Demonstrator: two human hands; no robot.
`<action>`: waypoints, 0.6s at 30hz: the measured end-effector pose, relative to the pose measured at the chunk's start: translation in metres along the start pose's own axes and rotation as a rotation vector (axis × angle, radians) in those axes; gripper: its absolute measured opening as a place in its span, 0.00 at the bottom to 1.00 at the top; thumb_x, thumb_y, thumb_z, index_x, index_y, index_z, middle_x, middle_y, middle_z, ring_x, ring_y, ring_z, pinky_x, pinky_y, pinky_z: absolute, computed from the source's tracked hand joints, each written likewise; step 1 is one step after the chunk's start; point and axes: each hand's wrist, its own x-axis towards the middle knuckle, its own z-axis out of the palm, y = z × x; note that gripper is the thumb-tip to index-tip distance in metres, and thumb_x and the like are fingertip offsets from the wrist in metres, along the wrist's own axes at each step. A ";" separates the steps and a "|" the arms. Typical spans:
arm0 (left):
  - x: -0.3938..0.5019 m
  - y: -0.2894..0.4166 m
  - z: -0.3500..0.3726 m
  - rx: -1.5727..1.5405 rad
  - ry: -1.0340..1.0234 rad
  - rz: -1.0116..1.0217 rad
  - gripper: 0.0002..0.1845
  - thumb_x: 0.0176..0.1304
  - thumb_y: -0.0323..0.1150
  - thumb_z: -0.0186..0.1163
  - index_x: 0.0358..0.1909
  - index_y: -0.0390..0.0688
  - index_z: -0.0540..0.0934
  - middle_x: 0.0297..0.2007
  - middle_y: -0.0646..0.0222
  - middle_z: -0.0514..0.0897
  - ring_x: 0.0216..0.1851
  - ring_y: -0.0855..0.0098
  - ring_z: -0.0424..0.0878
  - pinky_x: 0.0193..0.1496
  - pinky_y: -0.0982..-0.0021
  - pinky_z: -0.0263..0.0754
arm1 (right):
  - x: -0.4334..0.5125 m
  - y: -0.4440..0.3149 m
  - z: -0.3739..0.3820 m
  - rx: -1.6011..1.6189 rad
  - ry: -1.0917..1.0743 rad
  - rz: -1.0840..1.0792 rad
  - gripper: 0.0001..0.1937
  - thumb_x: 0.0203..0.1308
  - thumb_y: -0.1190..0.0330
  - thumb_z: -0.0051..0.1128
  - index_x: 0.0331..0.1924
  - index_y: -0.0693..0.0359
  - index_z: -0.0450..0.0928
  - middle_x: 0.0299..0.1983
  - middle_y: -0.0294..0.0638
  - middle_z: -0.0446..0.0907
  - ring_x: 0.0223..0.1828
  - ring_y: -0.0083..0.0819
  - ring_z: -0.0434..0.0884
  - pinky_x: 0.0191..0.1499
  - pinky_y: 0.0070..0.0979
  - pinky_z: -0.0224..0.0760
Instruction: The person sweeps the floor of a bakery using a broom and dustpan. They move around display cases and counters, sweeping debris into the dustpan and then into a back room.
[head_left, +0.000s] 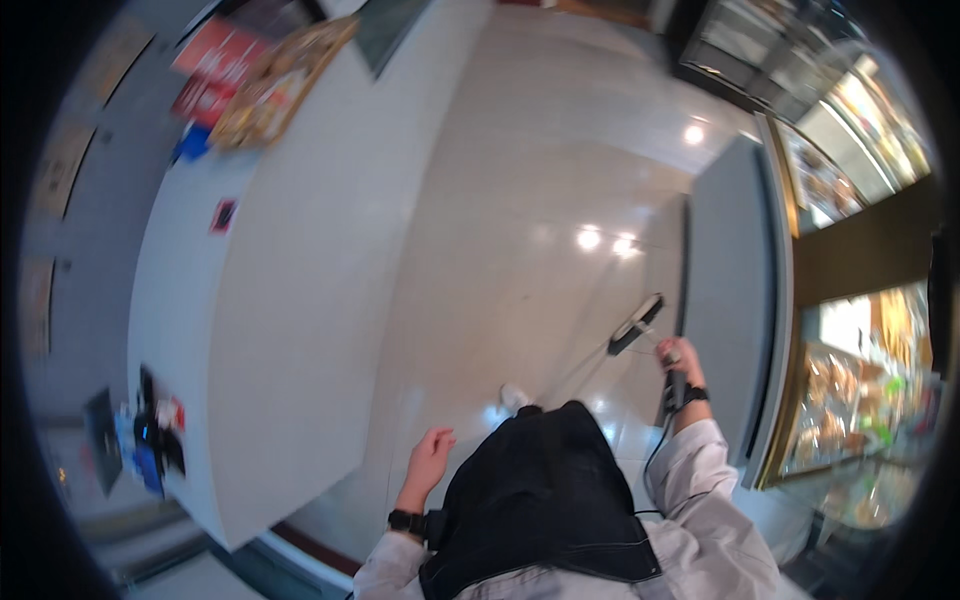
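My right hand (681, 358) is closed around the handle of a broom (637, 324); its pale head with dark bristles rests on the glossy tiled floor near the base of the right-hand cabinet. Most of the handle is hidden by my hand and forearm. Beside my dark apron (540, 487), my left hand (433, 448) hangs with nothing in it, its fingers loosely curled. Both wrists carry black bands, and a cable runs down from the right one. A white shoe (514, 397) shows just ahead of the apron.
A long white counter (300, 300) runs along the left, bearing a wicker basket (281, 82) of packaged goods and, nearer, electronic devices. On the right stand a grey cabinet (724, 300) and lit display cases (832, 397) with wrapped food. Lights reflect on the floor (517, 187) between them.
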 end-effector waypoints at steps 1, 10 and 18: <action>-0.004 -0.003 -0.004 -0.060 0.036 0.011 0.12 0.65 0.33 0.45 0.43 0.38 0.73 0.33 0.62 0.81 0.37 0.71 0.80 0.43 0.73 0.71 | 0.011 -0.012 0.020 0.085 -0.044 0.097 0.11 0.55 0.75 0.34 0.17 0.61 0.63 0.15 0.33 0.66 0.11 0.18 0.66 0.12 0.11 0.58; -0.074 -0.065 0.006 -0.332 0.506 -0.213 0.10 0.64 0.31 0.46 0.42 0.38 0.73 0.32 0.63 0.81 0.36 0.71 0.79 0.42 0.73 0.72 | -0.069 0.057 0.142 -0.623 0.045 -0.041 0.10 0.57 0.69 0.40 0.20 0.58 0.62 0.14 0.34 0.64 0.10 0.20 0.62 0.11 0.16 0.54; -0.092 -0.050 0.041 -0.478 0.680 -0.270 0.10 0.64 0.30 0.45 0.43 0.38 0.72 0.32 0.63 0.80 0.36 0.72 0.79 0.42 0.74 0.71 | -0.112 0.116 0.242 -1.188 -0.125 0.365 0.06 0.62 0.66 0.41 0.35 0.59 0.63 0.20 0.36 0.66 0.11 0.17 0.61 0.12 0.15 0.56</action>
